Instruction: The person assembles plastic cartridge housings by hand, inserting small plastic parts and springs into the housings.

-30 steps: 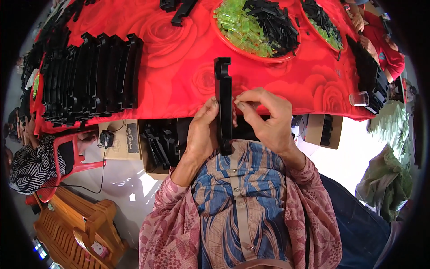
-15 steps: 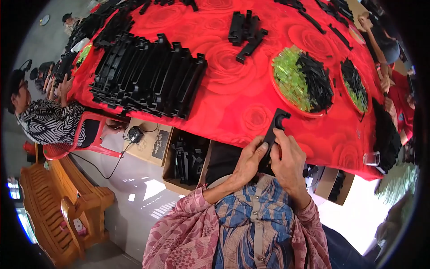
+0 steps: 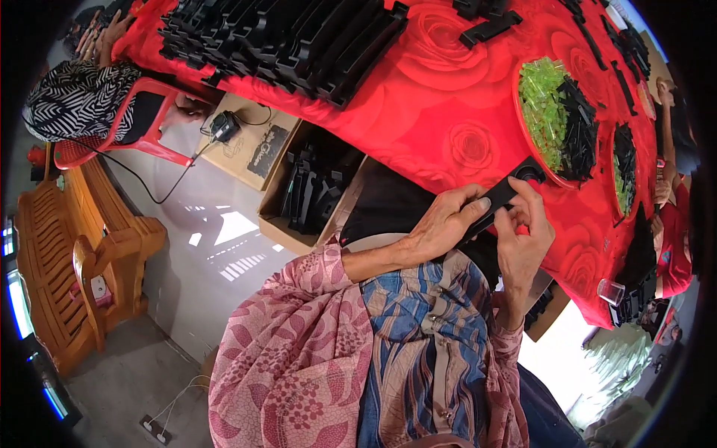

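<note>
Over the table's near edge, my left hand (image 3: 450, 218) is closed round a long black plastic strip (image 3: 502, 193), its thumb lying on top. The strip tilts up to the right and has a rounded notch at its far end. My right hand (image 3: 524, 233) has its index finger on the strip close to that notch, with the thumb and other fingers bent below. Whether a small piece sits between those fingers is too hard to see. Just beyond the strip's tip is a red oval tray (image 3: 520, 112) with green translucent pieces (image 3: 543, 112) and thin black pieces (image 3: 577, 131).
Stacked black strips (image 3: 299, 45) cover the table's left part on a red rose-patterned cloth (image 3: 426, 127). A second tray (image 3: 624, 168) and a clear cup (image 3: 611, 291) are at right. Below stands a cardboard box (image 3: 287, 233) of black parts. People sit at both sides.
The view has turned, so the table and trays appear shifted. Both hands have moved right with the strip, which now leans further right. My right fingers are bent differently near its notch.
</note>
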A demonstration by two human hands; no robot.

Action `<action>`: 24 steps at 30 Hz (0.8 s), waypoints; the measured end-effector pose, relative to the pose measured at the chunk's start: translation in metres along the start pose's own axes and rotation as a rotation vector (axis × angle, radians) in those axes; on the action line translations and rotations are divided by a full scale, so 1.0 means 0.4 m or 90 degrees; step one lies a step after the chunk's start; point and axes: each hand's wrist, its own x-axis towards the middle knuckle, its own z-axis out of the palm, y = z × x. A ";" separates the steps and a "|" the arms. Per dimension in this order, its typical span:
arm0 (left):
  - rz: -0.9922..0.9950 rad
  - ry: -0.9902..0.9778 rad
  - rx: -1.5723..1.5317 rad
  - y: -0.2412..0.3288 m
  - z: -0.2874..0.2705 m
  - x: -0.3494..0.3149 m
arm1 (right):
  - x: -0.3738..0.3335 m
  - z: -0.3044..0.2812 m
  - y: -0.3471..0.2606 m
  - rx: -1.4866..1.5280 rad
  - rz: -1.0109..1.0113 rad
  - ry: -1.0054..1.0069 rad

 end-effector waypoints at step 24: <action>-0.115 -0.051 -0.303 0.027 -0.024 0.005 | -0.040 -0.030 0.041 0.128 -0.057 0.197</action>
